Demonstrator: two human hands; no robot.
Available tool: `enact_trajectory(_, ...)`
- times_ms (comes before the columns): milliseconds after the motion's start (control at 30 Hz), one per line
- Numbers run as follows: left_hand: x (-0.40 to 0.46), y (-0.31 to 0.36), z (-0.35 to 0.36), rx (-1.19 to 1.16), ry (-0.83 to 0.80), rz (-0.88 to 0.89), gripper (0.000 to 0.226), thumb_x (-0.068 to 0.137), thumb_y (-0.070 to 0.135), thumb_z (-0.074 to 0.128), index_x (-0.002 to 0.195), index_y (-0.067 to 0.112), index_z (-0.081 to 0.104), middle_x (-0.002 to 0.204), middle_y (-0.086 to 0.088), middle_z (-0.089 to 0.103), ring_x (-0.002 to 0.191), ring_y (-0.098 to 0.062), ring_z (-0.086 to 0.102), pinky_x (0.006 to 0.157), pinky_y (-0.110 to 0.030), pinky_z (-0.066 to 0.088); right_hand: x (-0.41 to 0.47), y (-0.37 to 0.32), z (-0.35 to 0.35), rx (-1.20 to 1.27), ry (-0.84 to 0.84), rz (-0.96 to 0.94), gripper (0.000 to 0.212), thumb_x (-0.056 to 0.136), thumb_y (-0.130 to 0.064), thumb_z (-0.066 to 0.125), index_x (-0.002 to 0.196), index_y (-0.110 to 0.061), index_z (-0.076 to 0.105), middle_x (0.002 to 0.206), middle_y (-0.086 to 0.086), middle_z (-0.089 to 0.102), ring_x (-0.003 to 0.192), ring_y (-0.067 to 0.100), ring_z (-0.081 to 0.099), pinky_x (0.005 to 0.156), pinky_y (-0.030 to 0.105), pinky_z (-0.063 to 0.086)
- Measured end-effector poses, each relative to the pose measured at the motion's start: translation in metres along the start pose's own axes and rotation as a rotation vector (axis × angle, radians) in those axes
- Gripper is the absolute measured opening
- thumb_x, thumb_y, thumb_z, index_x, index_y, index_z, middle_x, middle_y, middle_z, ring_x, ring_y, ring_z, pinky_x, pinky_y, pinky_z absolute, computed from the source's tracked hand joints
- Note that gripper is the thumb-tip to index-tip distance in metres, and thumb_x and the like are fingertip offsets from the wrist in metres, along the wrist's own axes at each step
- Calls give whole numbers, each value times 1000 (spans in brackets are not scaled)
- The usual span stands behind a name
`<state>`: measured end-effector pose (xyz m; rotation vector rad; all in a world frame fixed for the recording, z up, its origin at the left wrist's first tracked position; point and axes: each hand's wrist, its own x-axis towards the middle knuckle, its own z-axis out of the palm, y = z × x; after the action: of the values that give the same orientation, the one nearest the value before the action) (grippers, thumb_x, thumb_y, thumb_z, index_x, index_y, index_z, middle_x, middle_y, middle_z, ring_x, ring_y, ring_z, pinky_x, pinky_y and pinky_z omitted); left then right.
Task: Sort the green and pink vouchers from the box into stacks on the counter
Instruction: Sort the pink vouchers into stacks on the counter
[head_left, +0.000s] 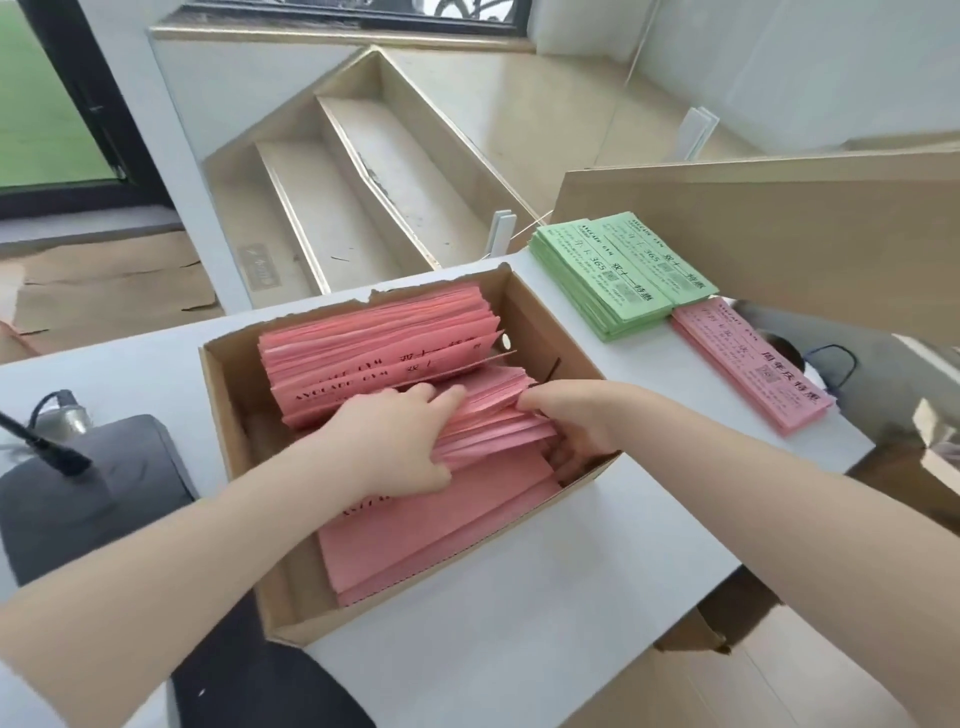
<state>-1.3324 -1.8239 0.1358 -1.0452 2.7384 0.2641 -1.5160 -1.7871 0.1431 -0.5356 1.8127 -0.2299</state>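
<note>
Pink paper vouchers (395, 332) fill open cardboard box (545, 332) on white tabletop (519, 597). Left hand (395, 441), right hand (582, 415) fingers curled, gripping bundle. Step: extraction. Next: lift clear, carry to pink stack (753, 364) beside green stack (618, 275).

The box (249, 467) is plain brown cardboard, packed with salmon-pink vouchers (384, 332) printed in black lettering. On the white counter (545, 597) lie a light green stack (613, 275) with dark print and a pink stack (753, 364) with black characters. A black pad (119, 467) sits at the left.
</note>
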Motion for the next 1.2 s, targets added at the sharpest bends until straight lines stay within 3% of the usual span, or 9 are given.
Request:
enact_trajectory(100,-5,-12,-5,-22,133,-11,67,91,40,40,147,29,6,145,6,34,117,-20,50,74,-31,45,-5,1,-2,112,-47,3,46,94,-51,32,79,-12,52,60,4,52,58,20,49,53,25,45)
enact_trajectory(200,-4,-19,-7,-16,205,-45,57,96,29,31,147,26,8,147,5,29,116,-21,48,73,-31,42,-8,-4,0,279,-158,-8,68,88,-70,22,94,-9,53,80,10,55,74,23,54,57,31,52)
enact_trajectory(367,-9,-35,-7,-259,220,-100,56,98,45,23,148,25,10,152,5,25,134,-19,33,103,-36,33,-9,-21,-5,738,-335,-87,98,81,-78,16,109,12,41,91,29,64,78,38,67,69,48,57)
enact_trajectory(633,-26,-34,-8,-220,170,-17,112,57,92,18,148,30,-4,157,6,9,142,-17,16,114,-36,20,-15,-12,16,1253,-394,-273,54,98,-33,30,135,6,20,119,41,43,115,53,48,74,59,52)
enact_trajectory(733,-26,-23,-2,27,156,-62,105,74,72,46,146,28,-16,157,0,-9,145,-25,1,116,-39,8,-14,-14,17,1286,-404,-303,52,94,-14,28,138,11,16,116,39,45,115,50,48,84,54,49)
enact_trajectory(800,-22,-20,6,138,205,-112,84,90,39,48,147,22,-12,158,-6,-5,144,-28,5,115,-40,10,-3,-11,17,939,-276,-274,47,88,-7,31,132,8,37,119,27,53,110,37,55,91,47,44)
enact_trajectory(933,-11,-24,5,238,317,-128,80,83,11,58,148,19,13,153,-13,19,137,-34,25,107,-43,27,7,0,11,-365,135,-148,20,89,-23,53,102,-8,57,94,9,62,77,22,56,66,30,43)
enact_trajectory(1033,-5,-29,4,236,242,-143,79,87,11,50,148,23,2,154,-9,8,140,-32,13,110,-42,20,16,-3,8,-1133,173,-323,42,82,-29,66,115,-7,55,111,10,58,94,25,57,76,32,48)
enact_trajectory(1200,-7,-33,6,203,261,-142,76,89,14,48,148,24,1,156,-6,5,141,-28,11,111,-38,18,36,-2,14,-1275,135,-664,83,69,-36,78,135,-10,36,133,11,36,121,28,41,103,33,36)
